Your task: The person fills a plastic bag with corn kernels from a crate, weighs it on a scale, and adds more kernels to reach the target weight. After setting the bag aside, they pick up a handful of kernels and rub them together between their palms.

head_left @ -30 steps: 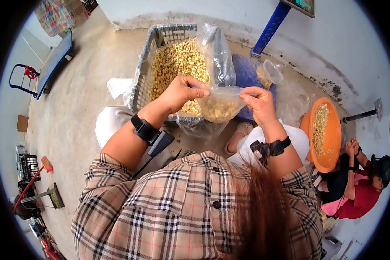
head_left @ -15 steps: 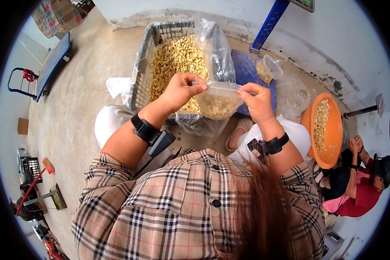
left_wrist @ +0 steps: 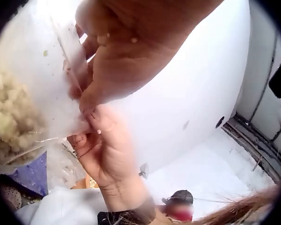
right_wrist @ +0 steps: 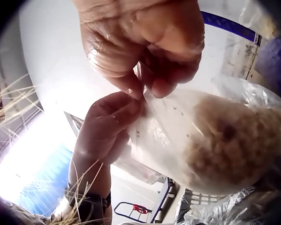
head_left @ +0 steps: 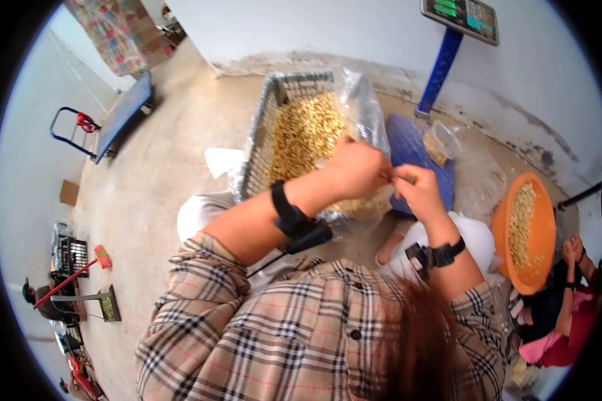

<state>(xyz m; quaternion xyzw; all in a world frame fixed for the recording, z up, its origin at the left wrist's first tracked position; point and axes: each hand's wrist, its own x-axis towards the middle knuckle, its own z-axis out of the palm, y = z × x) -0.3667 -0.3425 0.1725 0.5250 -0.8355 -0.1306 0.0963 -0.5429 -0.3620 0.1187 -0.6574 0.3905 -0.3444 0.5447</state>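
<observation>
A clear plastic zip bag (right_wrist: 234, 140), partly filled with small pale yellowish pieces, hangs by its top edge between my two hands. My left hand (head_left: 361, 170) pinches that edge between thumb and fingers, right beside the fingertips of my right hand (head_left: 418, 190), which also pinch it. In the left wrist view the bag's seal strip (left_wrist: 60, 42) runs up to the fingers. Small bits cling to both hands. Below them stands a grey slatted crate (head_left: 254, 157), lined with clear plastic and heaped with similar pieces (head_left: 304, 134).
Right of the crate is a blue platform scale (head_left: 418, 160) bearing another bag (head_left: 441, 144); its display (head_left: 461, 19) is lit. An orange basin (head_left: 547, 234) of pieces stands further right, near a seated person (head_left: 568, 321). A blue platform cart (head_left: 124, 113) is at the left.
My left hand has slid along the bag's top edge to my right hand, where before the two were apart. The head view has shifted, so the scene sits lower and further right.
</observation>
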